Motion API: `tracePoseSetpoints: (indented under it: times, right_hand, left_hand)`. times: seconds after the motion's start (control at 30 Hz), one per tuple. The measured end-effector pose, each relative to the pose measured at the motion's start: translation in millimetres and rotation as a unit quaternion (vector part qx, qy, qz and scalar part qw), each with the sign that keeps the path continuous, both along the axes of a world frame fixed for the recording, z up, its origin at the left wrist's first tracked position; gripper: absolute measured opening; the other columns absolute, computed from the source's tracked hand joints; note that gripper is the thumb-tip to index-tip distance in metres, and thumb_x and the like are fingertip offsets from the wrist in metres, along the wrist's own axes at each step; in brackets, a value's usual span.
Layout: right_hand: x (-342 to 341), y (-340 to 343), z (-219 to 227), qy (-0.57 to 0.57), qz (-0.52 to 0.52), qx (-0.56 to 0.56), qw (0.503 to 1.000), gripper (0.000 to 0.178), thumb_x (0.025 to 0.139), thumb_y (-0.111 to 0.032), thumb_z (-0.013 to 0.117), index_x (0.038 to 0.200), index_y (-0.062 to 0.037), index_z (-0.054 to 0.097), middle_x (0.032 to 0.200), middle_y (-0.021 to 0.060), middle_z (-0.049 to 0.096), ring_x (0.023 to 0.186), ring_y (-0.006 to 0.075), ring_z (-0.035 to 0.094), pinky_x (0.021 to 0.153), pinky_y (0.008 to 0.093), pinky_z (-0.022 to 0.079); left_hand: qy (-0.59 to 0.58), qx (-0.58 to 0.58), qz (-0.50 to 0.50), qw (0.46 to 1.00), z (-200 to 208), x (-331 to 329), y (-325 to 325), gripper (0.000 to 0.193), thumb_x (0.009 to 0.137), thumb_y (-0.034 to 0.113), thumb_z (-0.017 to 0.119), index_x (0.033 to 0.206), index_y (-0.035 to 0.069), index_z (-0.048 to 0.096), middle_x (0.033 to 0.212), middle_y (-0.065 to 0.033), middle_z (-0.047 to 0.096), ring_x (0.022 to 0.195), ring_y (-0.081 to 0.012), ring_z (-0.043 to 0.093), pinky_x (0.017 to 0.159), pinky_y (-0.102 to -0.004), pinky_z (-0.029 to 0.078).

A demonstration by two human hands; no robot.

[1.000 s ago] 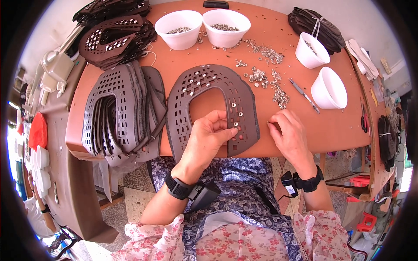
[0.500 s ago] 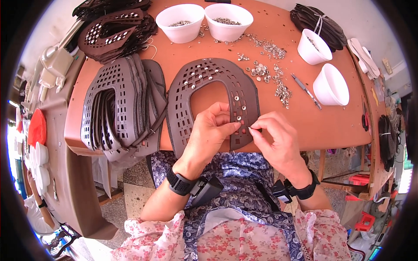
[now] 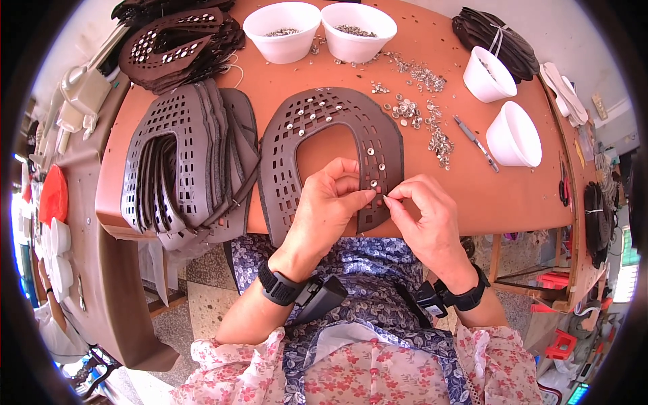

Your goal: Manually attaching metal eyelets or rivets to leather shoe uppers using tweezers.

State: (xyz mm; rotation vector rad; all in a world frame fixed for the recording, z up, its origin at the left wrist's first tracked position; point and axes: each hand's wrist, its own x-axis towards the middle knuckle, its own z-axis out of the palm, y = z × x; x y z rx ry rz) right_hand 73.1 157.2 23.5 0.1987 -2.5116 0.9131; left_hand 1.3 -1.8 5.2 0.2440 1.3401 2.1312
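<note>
A U-shaped brown leather piece (image 3: 278, 162), punched with rows of rectangular holes and looking like a shoe upper, lies flat near the table's front edge. Silver rivets (image 3: 320, 99) sit in holes on its curved top and right arm. My left hand (image 3: 327, 202) reaches through the opening and grips the inner edge of that right arm, thumb on top, just below a rivet (image 3: 373, 183). Beside it, my right hand (image 3: 428, 209) is pinched, thumb and forefinger together over the outer part of the same arm. What its fingertips hold is too small to make out.
Stacked matching leather pieces (image 3: 152, 169) stand at left, with a riveted stack (image 3: 169, 50) behind. Loose rivets (image 3: 408, 110) lie beyond my right hand, near a pen (image 3: 476, 143). White bowls (image 3: 282, 47) stand at the back, and a tilted bowl (image 3: 514, 138) at right. A tied dark bundle (image 3: 496, 40) lies far right.
The view has shifted slightly. Both hands keep nearly the same hold, with the right fingertips now a little nearer the left thumb and the leather's right arm.
</note>
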Motion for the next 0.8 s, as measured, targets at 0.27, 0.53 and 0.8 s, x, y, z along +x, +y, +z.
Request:
tracePoseSetpoints:
  times: [0.27, 0.53, 0.8]
  right_hand:
    - [1.2, -2.2, 2.0, -0.043, -0.016, -0.048, 0.998, 0.012, 0.079, 0.0, 0.069, 0.085, -0.0026, 0.06, 0.079, 0.0097, 0.06, 0.073, 0.0265, 0.06, 0.062, 0.0354, 0.047]
    - [1.6, -1.5, -3.1, -0.1, -0.023, -0.153, 0.983, 0.009, 0.083, -0.003, 0.069, 0.084, -0.0008, 0.06, 0.077, 0.0068, 0.062, 0.067, 0.0155, 0.061, 0.059, 0.0283, 0.047]
    - [-3.8, 1.6, 1.0, -0.176, -0.023, -0.234, 0.956, 0.011, 0.087, -0.006, 0.068, 0.082, 0.0012, 0.06, 0.071, 0.0015, 0.062, 0.062, 0.005, 0.054, 0.056, 0.0222, 0.044]
  left_hand:
    - [0.019, -0.031, -0.005, 0.999, -2.0, 0.5, -0.7, 0.023, 0.088, -0.005, 0.06, 0.111, -0.001, 0.056, 0.098, -0.0099, 0.069, 0.087, -0.0127, 0.066, 0.078, -0.0254, 0.055]
    - [0.01, -0.033, 0.007, 0.999, 1.1, 0.4, 0.7, 0.019, 0.087, -0.007, 0.059, 0.106, -0.004, 0.057, 0.093, -0.0111, 0.07, 0.085, -0.0107, 0.064, 0.076, -0.024, 0.052]
    - [0.024, -0.037, 0.004, 0.999, -2.1, -1.3, 0.8, 0.019, 0.086, -0.006, 0.06, 0.105, -0.004, 0.057, 0.091, -0.0095, 0.069, 0.083, -0.0101, 0.064, 0.074, -0.0235, 0.052]
